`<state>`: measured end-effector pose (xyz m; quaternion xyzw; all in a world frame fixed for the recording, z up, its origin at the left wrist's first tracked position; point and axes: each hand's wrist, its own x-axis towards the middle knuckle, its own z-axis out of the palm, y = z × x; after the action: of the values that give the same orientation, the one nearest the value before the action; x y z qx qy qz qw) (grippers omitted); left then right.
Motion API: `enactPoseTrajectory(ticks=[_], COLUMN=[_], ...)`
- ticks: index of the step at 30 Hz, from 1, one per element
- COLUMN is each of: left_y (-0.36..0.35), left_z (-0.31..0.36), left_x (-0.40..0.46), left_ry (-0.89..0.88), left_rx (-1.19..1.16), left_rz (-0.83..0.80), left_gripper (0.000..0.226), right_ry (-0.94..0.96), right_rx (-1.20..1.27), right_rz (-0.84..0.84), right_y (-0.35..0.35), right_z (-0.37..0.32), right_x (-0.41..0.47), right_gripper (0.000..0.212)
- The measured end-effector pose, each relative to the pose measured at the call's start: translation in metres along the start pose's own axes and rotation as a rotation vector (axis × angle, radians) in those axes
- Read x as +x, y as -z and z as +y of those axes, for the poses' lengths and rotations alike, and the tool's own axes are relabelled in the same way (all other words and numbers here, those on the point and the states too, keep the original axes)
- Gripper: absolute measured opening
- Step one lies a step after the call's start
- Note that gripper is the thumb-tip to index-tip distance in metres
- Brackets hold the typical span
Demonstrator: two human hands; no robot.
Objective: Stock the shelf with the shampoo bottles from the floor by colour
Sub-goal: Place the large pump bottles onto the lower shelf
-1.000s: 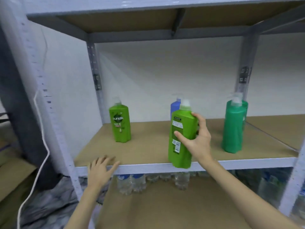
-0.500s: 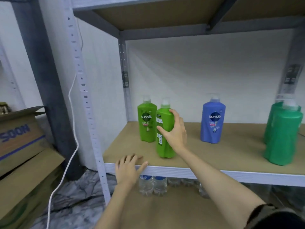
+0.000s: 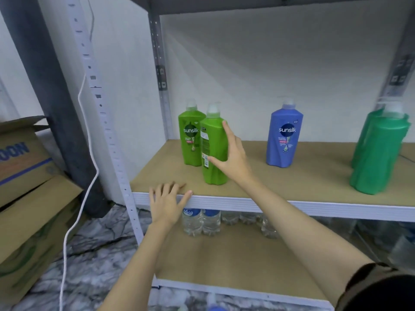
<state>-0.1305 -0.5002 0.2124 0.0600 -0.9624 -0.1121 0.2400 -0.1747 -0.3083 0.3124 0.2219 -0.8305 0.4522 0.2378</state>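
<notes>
A light green shampoo bottle (image 3: 213, 144) stands on the shelf board (image 3: 303, 182), its back label facing me, just in front and to the right of a second light green Sunsilk bottle (image 3: 190, 138). My right hand (image 3: 233, 156) wraps its right side, thumb low on the front and index finger pointing up. My left hand (image 3: 167, 198) lies flat on the shelf's front edge, fingers spread, holding nothing. A blue Sunsilk bottle (image 3: 284, 135) stands mid-shelf. Two dark green bottles (image 3: 379, 151) stand together at the right.
Clear water bottles (image 3: 202, 221) sit on the lower shelf under the board. Cardboard boxes (image 3: 27, 198) are stacked on the floor at the left. A white cord (image 3: 89, 153) hangs along the perforated shelf upright (image 3: 107, 131).
My right hand carried the light green bottle leftwards from the shelf's front edge and set it down beside the other light green one. My left hand stayed on the shelf edge.
</notes>
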Motion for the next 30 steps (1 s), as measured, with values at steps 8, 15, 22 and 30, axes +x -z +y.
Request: enactPoseTrajectory(ticks=[8, 15, 22, 30], left_y=[-0.026, -0.111, -0.156, -0.173], left_z=[-0.013, -0.066, -0.111, -0.133], left_x=[-0.058, -0.179, -0.260, -0.283], left_ry=[-0.113, 0.307, 0.512, 0.521], left_rx=[-0.311, -0.397, -0.305, -0.232], left_rz=[0.329, -0.257, -0.583, -0.571], left_gripper=[0.041, 0.038, 0.043, 0.045], right_ry=[0.245, -0.501, -0.949, -1.068], right_rx=[0.032, 0.024, 0.192, 0.260], right_rz=[0.145, -0.672, -0.818, -0.738], right_y=[-0.014, -0.080, -0.135, -0.171], right_z=[0.049, 0.155, 0.214, 0.217], right_x=[-0.113, -0.250, -0.345, -0.364], right_gripper=[0.045, 0.062, 0.104, 0.106])
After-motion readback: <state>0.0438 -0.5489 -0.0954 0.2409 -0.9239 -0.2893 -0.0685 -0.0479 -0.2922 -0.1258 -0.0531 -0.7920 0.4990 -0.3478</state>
